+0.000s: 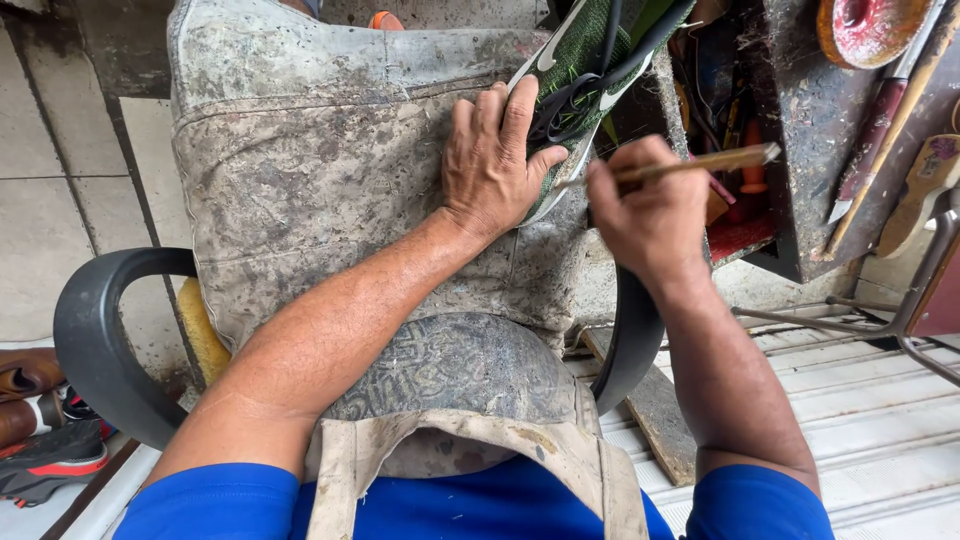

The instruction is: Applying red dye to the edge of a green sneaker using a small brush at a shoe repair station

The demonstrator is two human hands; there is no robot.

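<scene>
Pinched between the thumb and fingers of the right hand (650, 215) is a thin wooden-handled brush (690, 163), its handle running out toward three o'clock and its tip pointing toward nine o'clock at the sole edge of a green knit sports shoe with a white sole and black laces (585, 75). Fingers spread, the left hand (492, 160) presses flat on the shoe's near end, pinning it against a stained grey leather apron (300, 170) draped over the lap. From the brush tip the shoe lies at about eleven o'clock, long axis slanting from seven to one o'clock; the left hand is the nearer, already touching it. At two o'clock stands a grimy dark wooden tool box (800, 120) with a red round tin lid (870, 28) on top; no labels are readable.
</scene>
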